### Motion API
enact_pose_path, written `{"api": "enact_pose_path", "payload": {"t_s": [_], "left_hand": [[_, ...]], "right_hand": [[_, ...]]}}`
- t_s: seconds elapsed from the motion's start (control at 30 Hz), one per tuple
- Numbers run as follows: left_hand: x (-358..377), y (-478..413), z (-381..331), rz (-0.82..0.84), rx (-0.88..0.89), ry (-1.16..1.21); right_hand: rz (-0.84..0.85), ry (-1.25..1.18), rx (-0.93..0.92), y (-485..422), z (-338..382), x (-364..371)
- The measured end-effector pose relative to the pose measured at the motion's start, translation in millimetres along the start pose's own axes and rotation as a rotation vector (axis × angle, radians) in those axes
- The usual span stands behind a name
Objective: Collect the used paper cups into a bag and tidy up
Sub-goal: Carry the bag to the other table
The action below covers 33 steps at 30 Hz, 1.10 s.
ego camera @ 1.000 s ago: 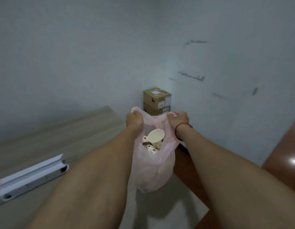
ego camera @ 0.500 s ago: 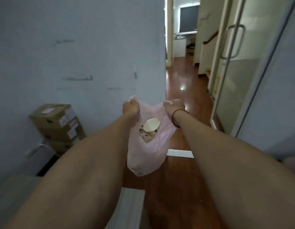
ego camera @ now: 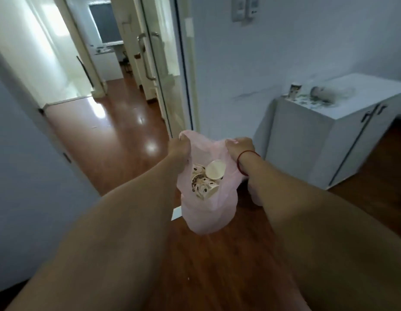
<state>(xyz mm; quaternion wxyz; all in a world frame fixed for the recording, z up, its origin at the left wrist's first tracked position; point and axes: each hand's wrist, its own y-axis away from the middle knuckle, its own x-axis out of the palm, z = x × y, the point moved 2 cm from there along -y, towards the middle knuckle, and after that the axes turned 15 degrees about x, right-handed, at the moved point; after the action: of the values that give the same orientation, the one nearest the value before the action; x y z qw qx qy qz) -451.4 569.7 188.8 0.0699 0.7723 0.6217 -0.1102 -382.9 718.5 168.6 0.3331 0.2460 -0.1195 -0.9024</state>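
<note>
A thin pink plastic bag [ego camera: 208, 212] hangs in front of me over the floor, its mouth held apart. My left hand [ego camera: 180, 148] grips the left edge of the mouth and my right hand [ego camera: 240, 147], with a red cord on the wrist, grips the right edge. Inside lie several patterned paper cups [ego camera: 205, 184], one showing its white inside. On the white cabinet [ego camera: 307, 140] at the right, one patterned paper cup [ego camera: 295, 90] stands upright and another cup [ego camera: 322, 94] lies on its side among scattered bits.
The floor is glossy red-brown wood [ego camera: 118, 140]. A glass door with a metal handle [ego camera: 150, 57] stands open ahead, leading into a corridor. A pale wall [ego camera: 22, 176] closes in on the left. The cabinet has dark door handles on its right face.
My view has swung right, from the table and stacked cardboard boxes, past the corridor, to the door and the white cabinet. Both hands have kept their hold on the bag throughout.
</note>
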Motion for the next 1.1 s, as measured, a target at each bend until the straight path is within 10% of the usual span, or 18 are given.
{"api": "enact_pose_path", "payload": {"t_s": [1.1], "left_hand": [[855.9, 225.9, -283.7, 1.235, 0.437, 0.100]], "right_hand": [[-1.160, -0.551, 0.386, -195.4, -184.8, -780.2]]}}
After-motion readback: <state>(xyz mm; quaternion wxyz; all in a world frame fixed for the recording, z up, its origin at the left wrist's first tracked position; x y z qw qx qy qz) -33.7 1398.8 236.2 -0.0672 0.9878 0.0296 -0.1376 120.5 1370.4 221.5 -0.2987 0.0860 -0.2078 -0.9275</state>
